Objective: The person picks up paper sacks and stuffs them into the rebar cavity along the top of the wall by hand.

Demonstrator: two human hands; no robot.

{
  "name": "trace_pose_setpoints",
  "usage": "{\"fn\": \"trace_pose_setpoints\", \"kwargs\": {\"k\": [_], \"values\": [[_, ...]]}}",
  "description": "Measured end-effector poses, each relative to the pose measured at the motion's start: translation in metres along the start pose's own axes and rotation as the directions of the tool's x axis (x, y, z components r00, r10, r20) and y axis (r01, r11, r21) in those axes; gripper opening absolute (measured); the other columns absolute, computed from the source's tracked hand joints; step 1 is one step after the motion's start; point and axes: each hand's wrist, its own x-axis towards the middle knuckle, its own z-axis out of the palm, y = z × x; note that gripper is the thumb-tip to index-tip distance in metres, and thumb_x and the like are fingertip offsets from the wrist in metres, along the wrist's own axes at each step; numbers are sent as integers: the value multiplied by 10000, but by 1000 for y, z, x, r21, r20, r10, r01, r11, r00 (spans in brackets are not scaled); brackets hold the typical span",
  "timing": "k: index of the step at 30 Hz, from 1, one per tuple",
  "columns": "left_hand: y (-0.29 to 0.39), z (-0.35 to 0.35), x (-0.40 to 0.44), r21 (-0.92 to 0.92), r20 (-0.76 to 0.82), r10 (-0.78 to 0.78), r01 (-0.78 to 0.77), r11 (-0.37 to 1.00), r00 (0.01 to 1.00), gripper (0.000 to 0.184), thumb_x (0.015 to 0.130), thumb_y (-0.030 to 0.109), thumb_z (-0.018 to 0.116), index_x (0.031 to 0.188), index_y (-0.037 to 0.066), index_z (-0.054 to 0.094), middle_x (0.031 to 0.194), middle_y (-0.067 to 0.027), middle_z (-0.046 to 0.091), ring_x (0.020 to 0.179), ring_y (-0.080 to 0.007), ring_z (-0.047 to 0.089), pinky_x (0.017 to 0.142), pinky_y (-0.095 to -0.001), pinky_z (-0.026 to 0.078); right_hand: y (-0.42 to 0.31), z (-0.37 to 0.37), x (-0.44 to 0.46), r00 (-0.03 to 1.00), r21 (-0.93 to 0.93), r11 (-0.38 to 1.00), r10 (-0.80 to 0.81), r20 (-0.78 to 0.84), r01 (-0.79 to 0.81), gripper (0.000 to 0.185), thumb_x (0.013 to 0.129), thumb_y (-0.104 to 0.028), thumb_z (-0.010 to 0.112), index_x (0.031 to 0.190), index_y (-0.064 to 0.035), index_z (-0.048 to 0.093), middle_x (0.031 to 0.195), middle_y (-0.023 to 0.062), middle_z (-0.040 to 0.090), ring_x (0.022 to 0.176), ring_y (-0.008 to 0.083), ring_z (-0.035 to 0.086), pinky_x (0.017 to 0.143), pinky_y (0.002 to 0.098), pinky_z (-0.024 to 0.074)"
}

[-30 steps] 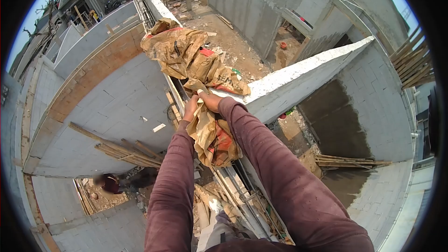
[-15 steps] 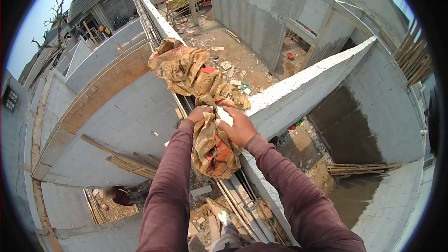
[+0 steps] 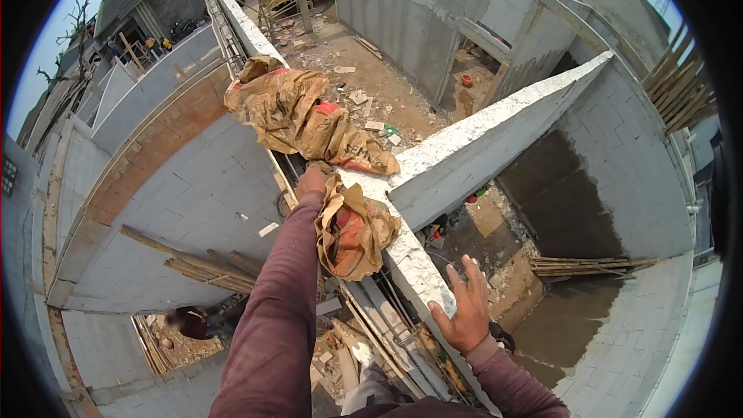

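A crumpled brown paper cement sack (image 3: 309, 112) with red patches and dark lettering lies along the top of the white wall. Nearer to me is a bunched brown paper piece (image 3: 357, 236), also marked red. Whether the two are joined is hidden. My left hand (image 3: 312, 181) is closed on brown paper at the near end of the sack, its fingertips partly covered. Apart from the paper, my right hand (image 3: 467, 311) hovers over the wall's right edge, fingers spread and holding nothing.
The rough-topped white wall (image 3: 511, 116) branches to the right, with deep drops into rooms on both sides. Bamboo poles (image 3: 588, 265) lie below right, and wooden poles (image 3: 209, 267) lean at left. A person (image 3: 193, 323) is below left. Rubble covers the ground (image 3: 333, 54).
My right hand has let go of the paper and moved right and down, its fingers opening. My left hand stays at the sack. The view has shifted slightly.
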Motion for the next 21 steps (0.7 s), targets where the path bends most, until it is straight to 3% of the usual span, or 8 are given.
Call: {"fn": "trace_pose_setpoints", "kwargs": {"k": [3,4,8,11,13,18,21], "values": [[9,-7,-24,-121,-272,-136,106,987,953,437,932,255,646,1251,-31,558,1327,-266,611,1176,-432,642,972,-491,535,0,-7,-23,992,-20,997,73,-99,-76,717,873,-305,717,1465,11,463,1573,306,318,1461,494,307,1188,606,240],[14,-11,-28,-150,-248,-157,122,981,956,501,903,244,709,1251,-38,485,1334,-263,572,1160,-441,644,977,-477,545,7,-6,-38,987,-23,989,143,-78,-145,771,860,-309,729,1487,21,425,1576,304,314,1465,491,299,1193,590,238],[18,-5,-17,-154,-295,-237,199,968,925,460,915,249,691,1230,-29,502,1311,-256,588,1156,-431,653,960,-485,557,42,15,-92,925,-21,925,379,27,-378,904,842,-344,753,1532,58,329,1572,304,316,1465,482,293,1197,572,233],[26,2,-6,-150,-335,-336,302,941,880,498,893,250,722,1245,-15,489,1306,-242,591,1148,-414,665,952,-486,563,52,31,-109,886,-86,895,446,125,-438,937,837,-373,757,1544,53,314,1579,295,312,1466,463,301,1195,565,239],[38,-4,-14,-114,-324,-355,336,935,877,632,827,261,804,1283,-5,457,1316,-221,583,1142,-388,675,957,-474,561,60,45,-107,909,-99,911,407,83,-399,908,845,-388,731,1533,46,328,1519,289,393,1402,458,382,1163,523,302],[17,9,10,-172,-311,-319,278,945,895,580,875,314,745,1285,-18,504,1306,-286,626,1176,-398,662,965,-471,552,58,52,-110,910,-75,909,413,39,-409,845,796,-405,723,1470,18,437,1392,216,525,1292,394,492,1103,512,370],[-22,10,41,-89,-188,-114,99,991,976,567,893,380,714,1229,-60,593,1251,-331,652,1153,-432,664,945,-482,547,64,60,-123,917,-68,915,398,-20,-399,803,782,-408,719,1433,-3,480,1328,193,556,1231,373,526,1045,496,417]]}}
